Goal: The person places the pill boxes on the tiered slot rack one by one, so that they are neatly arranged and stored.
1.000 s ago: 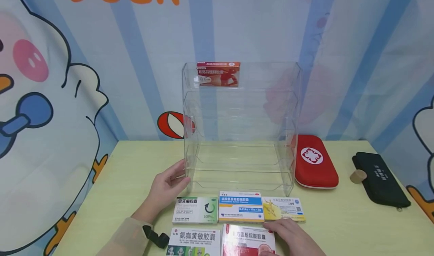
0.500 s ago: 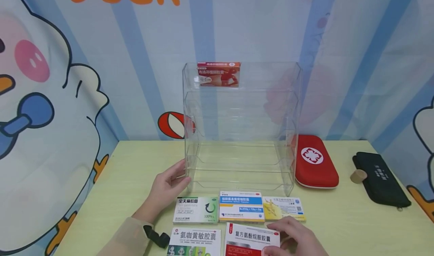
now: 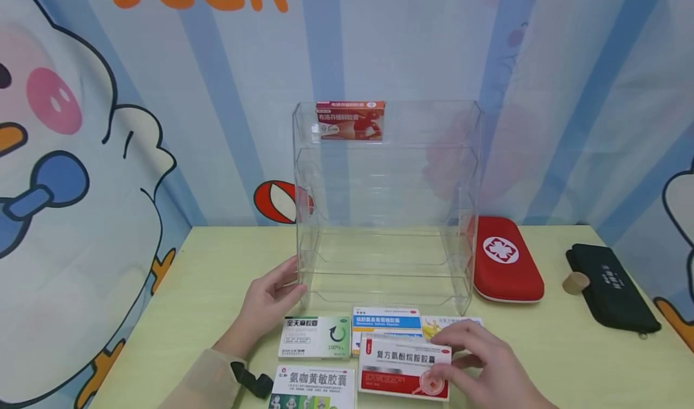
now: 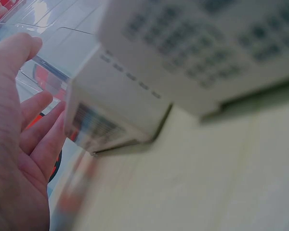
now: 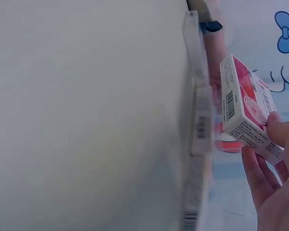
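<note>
Blue-striped cartoon backdrop [image 3: 406, 41], pale yellow table [image 3: 233, 252]. Pinched at one end by right hand [image 3: 488, 364], thumb and fingers closed to carton thickness: white-and-red box [image 3: 403, 367], aloft, tilted, in front of clear rack [image 3: 387, 207], slightly right of its centre. Lying flat under that hand a second ago; now lifted and nearer the rack. Looks like pick-up done, placing not yet. At rack's left wall, touching it: left hand [image 3: 271, 300], fingers loosely extended; probably steadying.

Just before rack, left to right: green-and-white box [image 3: 314, 338], blue-and-white box [image 3: 386, 320], yellow-and-white box [image 3: 455, 321]. Further before rack: white-and-green box [image 3: 314, 385], cut off by frame bottom. In rack's top tier, left side: red box [image 3: 349, 121]. Right of rack: red case [image 3: 506, 261].

Hidden: blue-and-white box's lower part, behind lifted carton; part of yellow-and-white box, behind fingers. Hard to count: rack's see-through tiers. Blurred: nearest cartons in left wrist view, carton row in right.
</note>
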The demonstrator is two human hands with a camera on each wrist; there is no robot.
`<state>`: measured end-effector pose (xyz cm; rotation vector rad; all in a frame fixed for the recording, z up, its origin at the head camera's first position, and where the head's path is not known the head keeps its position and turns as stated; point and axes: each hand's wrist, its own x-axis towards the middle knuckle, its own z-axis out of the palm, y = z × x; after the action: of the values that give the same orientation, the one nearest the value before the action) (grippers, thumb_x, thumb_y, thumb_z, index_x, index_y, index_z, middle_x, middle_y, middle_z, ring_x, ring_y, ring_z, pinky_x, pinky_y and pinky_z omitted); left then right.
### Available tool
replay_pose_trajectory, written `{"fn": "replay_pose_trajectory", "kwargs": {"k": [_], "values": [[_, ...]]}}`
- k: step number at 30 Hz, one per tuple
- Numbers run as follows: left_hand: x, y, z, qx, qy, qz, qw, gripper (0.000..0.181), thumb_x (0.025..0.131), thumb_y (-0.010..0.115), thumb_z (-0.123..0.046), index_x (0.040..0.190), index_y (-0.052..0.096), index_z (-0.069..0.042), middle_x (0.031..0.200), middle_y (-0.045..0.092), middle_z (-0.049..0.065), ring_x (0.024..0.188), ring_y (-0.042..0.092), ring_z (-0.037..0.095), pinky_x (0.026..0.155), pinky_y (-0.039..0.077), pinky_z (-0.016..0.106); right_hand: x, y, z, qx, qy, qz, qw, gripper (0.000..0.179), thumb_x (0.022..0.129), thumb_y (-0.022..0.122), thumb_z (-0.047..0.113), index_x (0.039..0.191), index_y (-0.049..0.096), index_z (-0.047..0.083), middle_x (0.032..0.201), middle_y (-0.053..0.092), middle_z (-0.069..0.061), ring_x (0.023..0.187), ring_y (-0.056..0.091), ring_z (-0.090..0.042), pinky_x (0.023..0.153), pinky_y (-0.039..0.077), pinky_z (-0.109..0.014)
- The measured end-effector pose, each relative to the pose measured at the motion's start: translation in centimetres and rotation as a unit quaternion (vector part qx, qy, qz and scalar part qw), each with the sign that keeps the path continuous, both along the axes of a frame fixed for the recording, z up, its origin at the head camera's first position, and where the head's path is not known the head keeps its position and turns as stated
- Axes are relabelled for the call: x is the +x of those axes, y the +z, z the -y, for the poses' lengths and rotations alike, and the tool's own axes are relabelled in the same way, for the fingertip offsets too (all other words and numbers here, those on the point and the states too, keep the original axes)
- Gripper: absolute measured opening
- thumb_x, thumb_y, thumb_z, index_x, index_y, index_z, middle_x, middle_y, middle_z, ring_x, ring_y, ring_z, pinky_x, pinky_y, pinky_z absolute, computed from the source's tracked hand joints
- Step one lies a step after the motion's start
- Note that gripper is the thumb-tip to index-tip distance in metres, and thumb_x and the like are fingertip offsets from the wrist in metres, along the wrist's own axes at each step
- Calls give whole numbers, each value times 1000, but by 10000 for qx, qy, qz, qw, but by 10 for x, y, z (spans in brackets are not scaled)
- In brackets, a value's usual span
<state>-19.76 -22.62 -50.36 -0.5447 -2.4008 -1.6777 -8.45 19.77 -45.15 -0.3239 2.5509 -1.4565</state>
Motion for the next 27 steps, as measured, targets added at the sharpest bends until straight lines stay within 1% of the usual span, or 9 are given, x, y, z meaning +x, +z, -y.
{"fn": "replay_pose_trajectory", "kwargs": {"k": [2, 4, 6, 8, 10, 13, 16, 21, 27], "values": [[0, 0, 0, 33, -32, -48, 10000, 64, 102, 78, -7, 162, 55, -11, 157, 65, 18, 129, 73, 11, 104, 62, 21, -6, 9, -2, -10, -30, -639, 9980, 39, 91, 91, 31, 127, 77, 30, 130, 70, 4, 115, 69, -8, 84, 67, -18], [0, -1, 0, 65, -52, -80, 9999, 64, 101, 78, -6, 161, 56, -9, 157, 65, 19, 128, 73, 7, 104, 63, 21, -13, 20, -4, 78, -102, -1419, 9898, 39, 90, 92, 22, 126, 78, 28, 127, 70, 6, 111, 69, -3, 81, 67, -18], [-1, -1, 0, 71, -63, -89, 9999, 64, 101, 78, -5, 161, 56, -9, 157, 65, 19, 128, 72, 7, 104, 63, 22, -22, 30, -6, 157, -259, -2200, 9750, 41, 87, 94, 15, 124, 79, 25, 123, 71, 7, 107, 69, 2, 80, 67, -17], [-1, -1, -1, 54, -61, -65, 9999, 65, 101, 79, -6, 161, 56, -9, 157, 65, 18, 130, 73, 15, 104, 63, 23, -33, 42, -10, 233, -386, -2824, 9582, 43, 84, 95, 7, 122, 80, 21, 121, 73, 5, 108, 67, 7, 79, 65, -14], [-1, -1, 0, 3, -18, -6, 10000, 65, 101, 79, -8, 162, 55, -11, 158, 65, 17, 132, 74, 24, 104, 63, 22, -45, 56, -14, 280, -491, -3234, 9446, 46, 82, 95, 2, 122, 81, 16, 121, 73, 1, 109, 65, 11, 81, 63, -9], [-1, -1, 1, -83, 55, 95, 9999, 66, 101, 80, -10, 163, 55, -14, 158, 65, 15, 134, 72, 33, 105, 62, 21, -62, 76, -21, 252, -598, -3627, 9296, 49, 79, 94, -5, 124, 80, 10, 122, 72, -4, 111, 63, 14, 83, 59, -4], [-1, -1, 1, -136, 98, 143, 9998, 67, 101, 80, -12, 163, 55, -17, 159, 64, 13, 135, 71, 36, 105, 61, 20, -76, 93, -26, 221, -691, -3903, 9178, 50, 79, 92, -11, 124, 79, 4, 124, 71, -8, 113, 62, 14, 86, 56, -2], [-1, -1, 1, -145, 47, 59, 9999, 66, 102, 79, -11, 164, 54, -14, 159, 63, 17, 135, 71, 40, 105, 62, 21, -96, 115, -30, 339, -684, -4374, 8960, 47, 79, 90, -15, 122, 77, -4, 124, 71, -15, 117, 59, 16, 89, 53, 1], [-1, -1, 0, -94, 1, 64, 9999, 66, 102, 78, -10, 164, 54, -13, 159, 63, 17, 135, 71, 40, 105, 61, 20, -116, 147, -28, 161, -823, -4474, 8904, 40, 86, 84, -16, 124, 75, -6, 133, 70, -16, 125, 58, 11, 93, 52, 0]]}}
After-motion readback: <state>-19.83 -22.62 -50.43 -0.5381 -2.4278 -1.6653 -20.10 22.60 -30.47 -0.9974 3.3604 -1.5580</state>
